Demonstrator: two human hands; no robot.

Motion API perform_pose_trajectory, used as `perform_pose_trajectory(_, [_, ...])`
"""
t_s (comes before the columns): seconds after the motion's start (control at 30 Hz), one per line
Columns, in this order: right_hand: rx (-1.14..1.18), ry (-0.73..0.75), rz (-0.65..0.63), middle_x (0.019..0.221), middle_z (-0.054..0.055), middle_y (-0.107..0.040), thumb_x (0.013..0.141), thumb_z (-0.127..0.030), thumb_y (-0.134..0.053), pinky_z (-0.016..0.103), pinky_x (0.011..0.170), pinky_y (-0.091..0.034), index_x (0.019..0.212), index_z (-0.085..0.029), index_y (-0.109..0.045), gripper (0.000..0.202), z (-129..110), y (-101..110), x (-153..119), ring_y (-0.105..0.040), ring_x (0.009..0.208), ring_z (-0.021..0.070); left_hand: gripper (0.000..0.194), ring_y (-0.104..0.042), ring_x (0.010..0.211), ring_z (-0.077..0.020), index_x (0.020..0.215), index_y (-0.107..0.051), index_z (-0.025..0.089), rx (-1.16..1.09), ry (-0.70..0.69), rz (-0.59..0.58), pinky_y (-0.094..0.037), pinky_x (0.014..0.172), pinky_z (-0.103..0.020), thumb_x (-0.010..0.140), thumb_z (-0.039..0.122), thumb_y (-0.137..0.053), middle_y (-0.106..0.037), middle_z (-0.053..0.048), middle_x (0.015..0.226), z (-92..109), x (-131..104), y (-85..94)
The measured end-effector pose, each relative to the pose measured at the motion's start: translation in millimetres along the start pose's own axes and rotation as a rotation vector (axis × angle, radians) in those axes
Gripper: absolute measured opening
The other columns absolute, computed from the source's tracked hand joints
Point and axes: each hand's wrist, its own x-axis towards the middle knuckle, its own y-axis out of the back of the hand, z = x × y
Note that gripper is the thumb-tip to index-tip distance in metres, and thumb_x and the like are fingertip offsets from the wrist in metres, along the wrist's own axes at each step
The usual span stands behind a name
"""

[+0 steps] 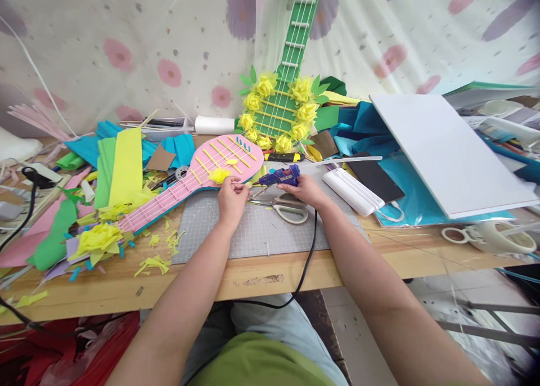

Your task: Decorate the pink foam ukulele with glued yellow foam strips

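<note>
Holding the glue gun [282, 177] in my right hand [304, 190], fingers wrapped shut around the grip, nozzle pointing left toward my left hand [231, 196]. That hand is pinched closed on something small right at the edge of the pink guitar [198, 178], just below the yellow flower [220, 175] sitting on its body. I can't actually tell what the fingertips are gripping, it's too tiny from up here.

Stuff I'm worrying about right now:

- The nozzle is sitting really near my left fingers. One twitch and I'm getting burned, or I'm stringing glue across the pink card where it'll show.
- The cord [311, 245] is hanging off the table [261, 273] edge and down over my lap. If my knee catches it, the gun is getting yanked sideways mid-squeeze.
- The scissors [283, 207] are lying on the cutting mat [253, 228] directly under both hands, so a drip could be landing on the blades, and my wrist could be coming down on them.
- Loose yellow scraps [154, 262] are littering the table to the left, and paper bits love sticking to wet glue.
- The green guitar [282, 102] is leaning upright just behind, near enough that I could be bumping it.
</note>
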Motion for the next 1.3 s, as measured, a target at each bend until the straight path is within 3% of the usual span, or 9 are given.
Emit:
perform_pose_trajectory(0.47, [0.059,-0.004,0.030,0.068,0.005,-0.066,0.067,-0.057,-0.063,0.032,0.063,-0.047,0.081,-0.018,-0.068,0.043,9.8,-2.7,3.8,-0.059,0.068,0.0202,0.023,-0.066,0.058,-0.0159,0.086,-0.046,0.020,0.012,-0.003,-0.006,-0.051,0.049,-0.025,0.068,0.017,-0.060,-0.062,0.002,0.065,0.7,-1.6,-0.5])
perform_pose_trajectory(0.7, [0.048,-0.044,0.005,0.079,0.005,-0.069,0.068,-0.048,-0.067,0.033,0.069,-0.048,0.088,-0.017,-0.070,0.037,-0.9,0.4,0.0,-0.061,0.076,0.0216,0.023,-0.065,0.057,-0.0147,0.086,-0.046,0.020,0.005,0.002,0.005,-0.050,0.049,-0.023,0.068,0.017,-0.061,-0.062,0.002,0.065,1.0,-1.3,-0.3])
perform_pose_trajectory(1.3, [-0.085,-0.039,-0.041,0.070,0.003,-0.065,0.068,-0.055,-0.064,0.029,0.060,-0.043,0.092,-0.018,-0.070,0.044,3.8,-0.5,1.6,-0.057,0.065,0.0185,0.023,-0.065,0.056,-0.0147,0.086,-0.047,0.019,-0.007,-0.009,-0.004,-0.051,0.049,-0.024,0.068,0.020,-0.061,-0.062,0.002,0.066,0.7,-0.2,-0.9])
